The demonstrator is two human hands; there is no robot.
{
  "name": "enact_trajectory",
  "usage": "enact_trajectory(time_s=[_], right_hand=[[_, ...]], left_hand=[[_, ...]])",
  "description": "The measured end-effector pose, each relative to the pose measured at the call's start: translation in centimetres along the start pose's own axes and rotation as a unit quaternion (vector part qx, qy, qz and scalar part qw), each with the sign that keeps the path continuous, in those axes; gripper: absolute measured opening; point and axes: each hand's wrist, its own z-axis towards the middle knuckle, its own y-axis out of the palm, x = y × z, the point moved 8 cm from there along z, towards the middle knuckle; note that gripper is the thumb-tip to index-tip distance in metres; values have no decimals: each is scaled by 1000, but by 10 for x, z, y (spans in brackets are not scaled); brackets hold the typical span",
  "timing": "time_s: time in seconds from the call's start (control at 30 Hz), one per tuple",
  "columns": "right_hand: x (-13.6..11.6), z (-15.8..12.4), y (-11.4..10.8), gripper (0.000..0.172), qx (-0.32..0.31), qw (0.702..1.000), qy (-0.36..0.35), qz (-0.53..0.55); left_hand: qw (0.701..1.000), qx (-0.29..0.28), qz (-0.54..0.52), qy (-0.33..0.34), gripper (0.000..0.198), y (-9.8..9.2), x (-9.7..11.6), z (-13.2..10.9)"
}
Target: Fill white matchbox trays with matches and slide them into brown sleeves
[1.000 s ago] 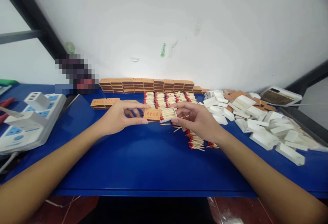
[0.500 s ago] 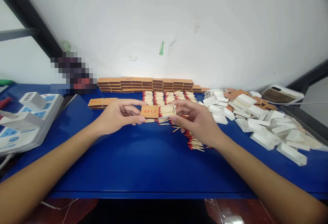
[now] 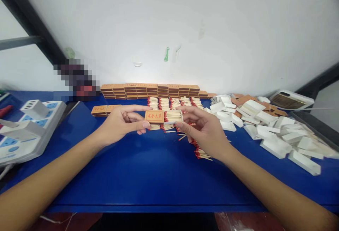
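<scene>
Head view, left hand (image 3: pixel 119 124): thumb near side, index far side — pinching left end of orange sleeve (image 3: pixel 154 117); forearm slants in from lower left.
Right hand (image 3: pixel 206 128): mirrored pose, pinching right end of white tray (image 3: pixel 173 122).
Sleeve + tray: end to end above desk (image 3: pixel 148 178), between hands — matches (image 3: pixel 173 116) showing, red heads left.

power strip (image 3: pixel 35 144): left | stacked matchboxes (image 3: pixel 152 91): behind match piles (image 3: pixel 163 103) | trays (image 3: pixel 268 132): right

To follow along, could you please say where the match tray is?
In the head view, the tray is just right of centre, in the right hand, its left end at the orange sleeve in the left hand.
</scene>
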Motion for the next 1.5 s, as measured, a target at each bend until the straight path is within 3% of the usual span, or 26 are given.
enact_trajectory(time_s=[0.43, 0.9, 1.2, 1.5], right_hand=[[-1, -6, 2, 48, 32, 999, 7, -6], [-5, -11, 3, 48, 47, 999, 6, -4], [-11, -13, -3, 46, 73, 995, -43, -50], [-8, -14, 1, 49, 73, 997, -19, -15]], left_hand=[[999, 1, -47, -14, 60, 4, 2, -1], [1000, -2, -31, -5, 59, 4, 2, -2], [999, -12, -42, -11, 58, 7, 1, -3], [999, -18, -27, -8, 56, 11, 3, -4]])
